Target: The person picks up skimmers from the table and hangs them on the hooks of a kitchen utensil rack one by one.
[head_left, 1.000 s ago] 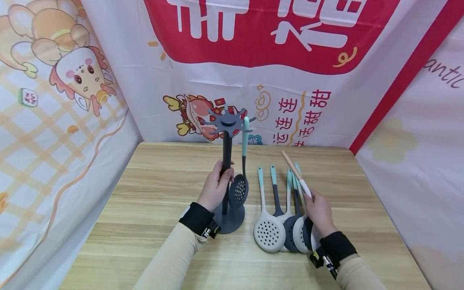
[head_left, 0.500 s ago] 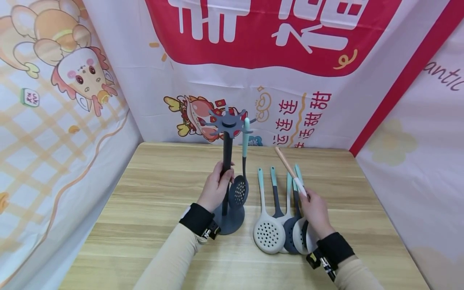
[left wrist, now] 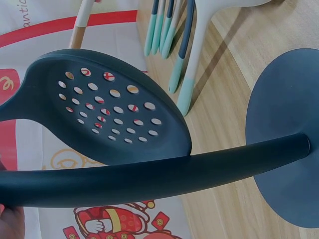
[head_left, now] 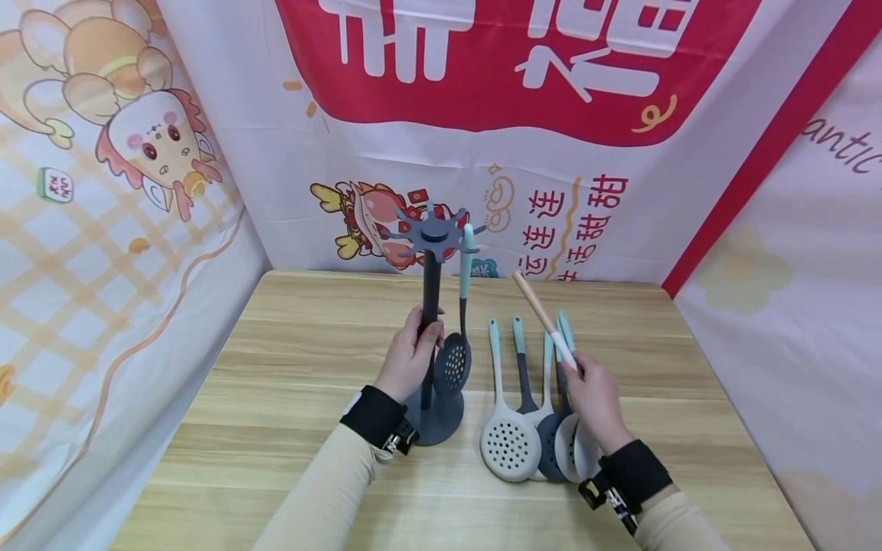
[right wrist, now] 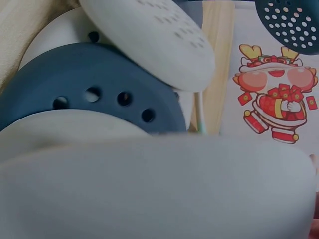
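Note:
My left hand grips the dark post of an upright utensil stand, whose top is a ring of hooks. From a right-hand hook hangs a dark skimmer with a mint handle; its holed bowl fills much of the left wrist view beside the post. My right hand holds a white kitchen utensil with a wood-coloured handle, tilted up to the left. Its broad pale head is blurred in the right wrist view, so its exact kind is unclear.
Several utensils with mint handles lie overlapping on the wooden table, among them a pale skimmer and a dark slotted one. The stand's round base rests to their left. A printed cloth rises behind the table.
My right hand has shifted slightly left, and the utensil's handle tip has moved left and towards the back. My left hand, the stand and the hanging skimmer have stayed put.

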`<state>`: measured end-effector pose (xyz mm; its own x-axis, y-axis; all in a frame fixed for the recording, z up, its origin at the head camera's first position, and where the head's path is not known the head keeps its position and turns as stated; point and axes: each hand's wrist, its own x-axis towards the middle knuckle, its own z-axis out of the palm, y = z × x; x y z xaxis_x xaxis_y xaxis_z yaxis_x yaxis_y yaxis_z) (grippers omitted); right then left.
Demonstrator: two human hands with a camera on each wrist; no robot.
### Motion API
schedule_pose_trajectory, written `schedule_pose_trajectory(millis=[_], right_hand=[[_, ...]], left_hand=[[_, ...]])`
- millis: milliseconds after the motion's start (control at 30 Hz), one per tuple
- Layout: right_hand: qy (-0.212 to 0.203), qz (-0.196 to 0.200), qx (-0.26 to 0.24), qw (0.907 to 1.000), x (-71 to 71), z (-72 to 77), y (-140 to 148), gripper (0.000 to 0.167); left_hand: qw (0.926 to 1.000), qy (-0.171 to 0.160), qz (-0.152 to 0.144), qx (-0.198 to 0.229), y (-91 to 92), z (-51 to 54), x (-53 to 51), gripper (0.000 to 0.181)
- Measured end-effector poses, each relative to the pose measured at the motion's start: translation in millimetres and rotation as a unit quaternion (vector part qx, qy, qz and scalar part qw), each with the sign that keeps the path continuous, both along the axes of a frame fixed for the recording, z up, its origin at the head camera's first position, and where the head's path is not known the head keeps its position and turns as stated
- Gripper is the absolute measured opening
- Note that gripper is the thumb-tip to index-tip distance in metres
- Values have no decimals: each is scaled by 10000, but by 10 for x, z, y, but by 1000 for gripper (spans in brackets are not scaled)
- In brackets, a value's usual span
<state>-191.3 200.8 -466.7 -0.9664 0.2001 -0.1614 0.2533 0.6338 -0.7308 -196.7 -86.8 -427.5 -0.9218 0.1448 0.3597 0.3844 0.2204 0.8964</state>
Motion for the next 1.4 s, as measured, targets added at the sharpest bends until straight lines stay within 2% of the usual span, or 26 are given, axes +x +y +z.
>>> schedule_pose_trajectory(millis=[167, 433, 700, 1067, 1400], right_hand=[[68, 104, -110, 9999, 20, 67, -40, 43], [587, 343, 80, 9977, 65, 184, -111, 40], [709, 563, -72, 9959, 81, 236, -145, 38], [875, 597, -162, 9942, 127, 292, -188, 37], [1218, 651, -228, 9902, 190, 375, -222, 36]], left_hand=[[10000, -48, 16, 12, -7, -2, 4, 24], [10000, -93, 20, 3, -7, 14, 4, 23], [9999, -82, 2, 90, -1, 4, -2, 24], [9999, -101, 7, 36, 10, 1, 11, 23], [10000, -22, -27, 48, 11, 1, 5, 21]])
